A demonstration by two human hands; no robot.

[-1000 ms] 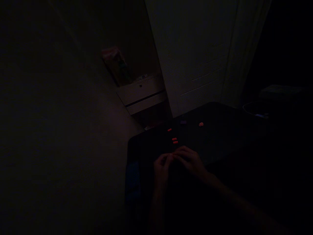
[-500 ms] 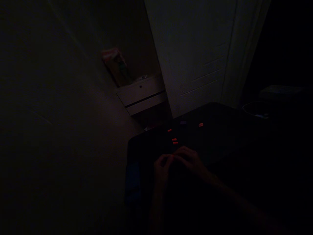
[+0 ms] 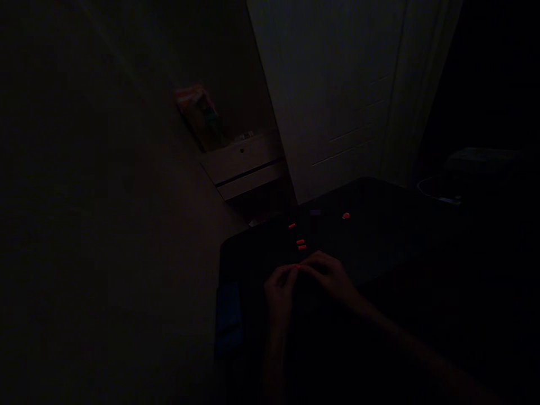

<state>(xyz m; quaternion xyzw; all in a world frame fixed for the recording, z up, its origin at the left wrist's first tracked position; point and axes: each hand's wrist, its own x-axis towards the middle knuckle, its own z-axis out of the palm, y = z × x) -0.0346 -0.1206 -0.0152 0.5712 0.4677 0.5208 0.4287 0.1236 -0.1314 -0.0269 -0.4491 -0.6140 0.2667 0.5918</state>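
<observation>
The scene is very dark. My left hand (image 3: 279, 284) and my right hand (image 3: 328, 272) meet at their fingertips above a dark table (image 3: 253, 253). Both are closed in a pinch on a small red piece (image 3: 297, 266), mostly covered by the fingers; its kind cannot be made out. Just beyond the fingertips lie two small red bar-shaped pieces (image 3: 301, 244), close beside each other. A third red bar-shaped piece (image 3: 292, 225) rests a little farther off. To the right of these sits a small rounded red item (image 3: 346, 216).
A dim bluish flat object (image 3: 229, 315) is at the table's left edge. A small dark purple block (image 3: 315, 212) lies near the far edge. Behind stand a pale door (image 3: 333, 101) and a drawer unit (image 3: 248, 163) with a bag (image 3: 198, 112) on it. A thin cable (image 3: 428, 191) is at right.
Both hands stay together at the red piece, with only a slight shift of the fingers. The pieces on the table have not moved.
</observation>
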